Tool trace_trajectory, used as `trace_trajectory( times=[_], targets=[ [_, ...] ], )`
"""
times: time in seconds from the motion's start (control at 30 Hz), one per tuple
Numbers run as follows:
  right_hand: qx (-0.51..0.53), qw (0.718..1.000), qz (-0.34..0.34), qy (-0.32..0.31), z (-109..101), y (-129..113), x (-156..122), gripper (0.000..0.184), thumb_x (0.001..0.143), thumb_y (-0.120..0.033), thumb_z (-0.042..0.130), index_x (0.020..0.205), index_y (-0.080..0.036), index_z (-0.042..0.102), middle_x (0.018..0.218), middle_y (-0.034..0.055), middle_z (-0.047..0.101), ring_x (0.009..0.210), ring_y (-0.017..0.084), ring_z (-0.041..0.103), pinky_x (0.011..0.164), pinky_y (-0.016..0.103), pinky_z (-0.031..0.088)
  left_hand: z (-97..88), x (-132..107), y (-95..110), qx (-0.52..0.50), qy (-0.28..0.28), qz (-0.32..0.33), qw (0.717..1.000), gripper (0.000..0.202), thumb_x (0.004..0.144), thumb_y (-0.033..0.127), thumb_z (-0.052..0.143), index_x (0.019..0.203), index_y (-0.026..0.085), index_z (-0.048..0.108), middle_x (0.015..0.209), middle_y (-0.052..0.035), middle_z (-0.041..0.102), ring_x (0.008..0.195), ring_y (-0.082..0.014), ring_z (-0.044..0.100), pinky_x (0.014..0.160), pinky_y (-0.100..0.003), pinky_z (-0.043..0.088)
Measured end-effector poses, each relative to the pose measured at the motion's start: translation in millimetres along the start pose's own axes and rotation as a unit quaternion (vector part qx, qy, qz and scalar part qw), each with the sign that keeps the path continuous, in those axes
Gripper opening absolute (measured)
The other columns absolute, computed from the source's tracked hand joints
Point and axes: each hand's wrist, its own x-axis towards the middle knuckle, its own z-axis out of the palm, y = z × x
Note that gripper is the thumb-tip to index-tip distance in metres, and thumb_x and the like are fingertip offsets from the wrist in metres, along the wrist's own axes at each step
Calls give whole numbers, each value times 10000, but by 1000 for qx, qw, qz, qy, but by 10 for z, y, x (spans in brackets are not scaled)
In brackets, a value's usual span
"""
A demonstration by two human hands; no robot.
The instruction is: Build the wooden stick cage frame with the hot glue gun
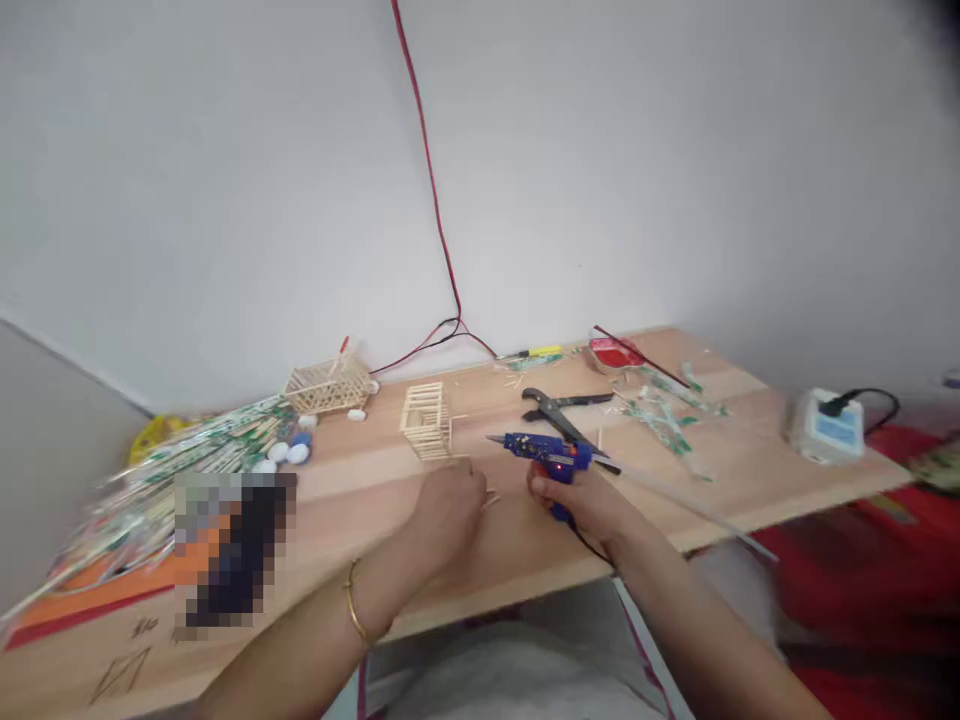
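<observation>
My right hand [577, 500] is wrapped round the handle of a blue hot glue gun [547, 452], whose nozzle points left. A long translucent glue stick [690, 510] trails from the back of the gun. Low over the table, my left hand [450, 510] has its fingers curled together; their tips are hidden, so what they hold does not show. Short pieces of wooden stick [491, 497] lie right beside those fingers. Just beyond them stands a small open frame [426, 420] built from wooden sticks. Black-handled pliers [562, 415] rest behind the glue gun.
A larger stick-built cart [328, 385] with white wheels stands at the back left. Bundled sticks in plastic [217, 440] and white bottle caps [279, 453] lie nearby. A yellow-handled knife [544, 352], a red-lined container [615, 352] and wrapper scraps [667, 425] lie behind. A power socket [825, 425] sits right.
</observation>
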Motion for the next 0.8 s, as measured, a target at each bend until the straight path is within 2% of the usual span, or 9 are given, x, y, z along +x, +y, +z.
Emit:
trace_trajectory(
  times=[0.1,0.2,0.27,0.33,0.43,0.53,0.67,0.8],
  targets=[
    [-9,1000,2,-6,1,-29,5,318,669,-404,726,721,-144,552,621,-22,493,562,93,435,536,231,348,-38,-28,-24,2,19,-21,1000,233,830,90,404,871,104,633,832,-130,649,794,-229,617,710,-339,468],
    [-39,999,-16,-9,10,-50,-1,313,677,-415,720,738,-143,578,626,-17,512,565,97,450,528,232,350,-84,-81,-92,-103,119,-1,988,216,845,129,424,906,146,631,847,-82,648,792,-184,599,718,-292,453],
    [-59,998,-35,-2,16,-81,-26,302,676,-408,723,775,-150,600,683,0,561,611,114,499,559,240,381,-109,-117,-151,-216,195,19,956,190,853,173,453,910,173,634,842,-52,648,781,-153,583,719,-260,440],
    [-83,996,-41,13,18,-147,-76,305,676,-400,725,831,-164,609,783,27,613,704,149,557,624,263,427,-124,-143,-201,-319,226,7,920,164,851,224,486,874,178,642,798,-33,647,730,-136,571,688,-241,431],
    [-171,984,-45,6,25,-312,-184,263,702,-380,700,834,-179,594,818,34,625,760,172,584,680,282,453,-131,-165,-242,-434,225,-38,872,152,824,273,535,816,165,642,723,-17,628,656,-122,541,627,-223,416],
    [-268,961,-67,-2,70,-475,-271,191,718,-335,673,773,-197,553,733,-9,584,674,141,555,630,253,441,-136,-196,-259,-485,221,-51,845,149,802,294,571,791,160,635,684,-2,598,628,-112,513,597,-210,401],
    [-319,944,-76,21,173,-559,-301,159,718,-286,645,716,-209,506,673,-32,532,620,126,515,579,233,420,-159,-248,-284,-490,232,-45,839,146,803,289,576,820,164,648,758,-16,633,696,-124,547,653,-220,416],
    [-328,941,-76,19,226,-541,-288,115,736,-276,613,739,-209,520,684,-26,545,638,134,532,602,238,434,-177,-270,-306,-480,239,-47,843,156,811,287,566,836,162,656,790,-29,652,716,-133,563,673,-232,424]
  ],
)
